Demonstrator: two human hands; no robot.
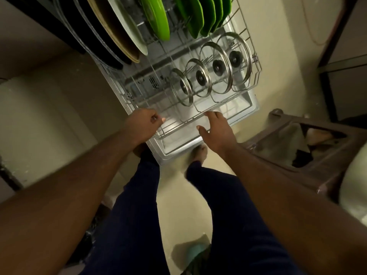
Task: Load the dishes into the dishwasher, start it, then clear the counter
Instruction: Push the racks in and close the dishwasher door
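The dishwasher's lower wire rack (256,74) is pulled out over the open door (252,108). It holds several glass pot lids (222,67) in a row on the right, green plates (158,18) at the back, and large pale and dark plates (127,34) at the left. My left hand (142,124) has its fingers curled at the rack's front rim. My right hand (217,130) lies on the front rim with fingers extended and thumb spread.
A brown plastic stool or crate (294,143) with cloth inside stands on the floor to the right. Cabinet fronts (39,108) run along the left. My legs and bare feet (199,153) stand right in front of the door. A pale floor surrounds it.
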